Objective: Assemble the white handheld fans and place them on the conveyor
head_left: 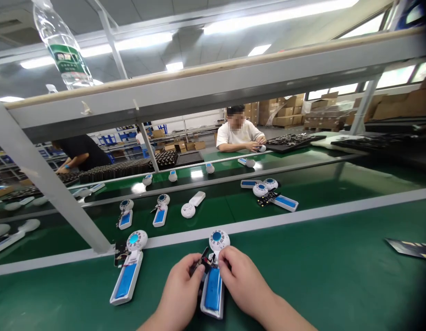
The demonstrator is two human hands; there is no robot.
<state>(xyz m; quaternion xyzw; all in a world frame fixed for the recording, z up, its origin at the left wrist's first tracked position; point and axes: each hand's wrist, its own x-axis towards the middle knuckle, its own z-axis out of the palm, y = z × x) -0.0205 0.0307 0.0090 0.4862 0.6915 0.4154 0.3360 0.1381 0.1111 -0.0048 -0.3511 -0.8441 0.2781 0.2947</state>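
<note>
In front of me lies an opened white device housing (pixel 213 294) with a round slotted head (pixel 219 240) and a blue rectangular pack (pixel 213 288) in its handle. My left hand (pixel 181 289) pinches a small black circuit board (pixel 206 261) between thumb and fingers, at the housing's left side. My right hand (pixel 245 280) is closed at the neck where head and handle meet. Its fingertips are pressed together, and whatever they grip is too small or hidden. A similar opened device (pixel 128 271) with a dark board beside its neck rests to the left.
Several similar devices lie on the green conveyor (pixel 230 207) beyond the pale rail (pixel 302 216). A flat dark piece (pixel 411 248) is at the right. A slanted post (pixel 57 184) and overhead shelf (pixel 213 92) frame the station. A co-worker (pixel 238 131) sits opposite, handling a white part.
</note>
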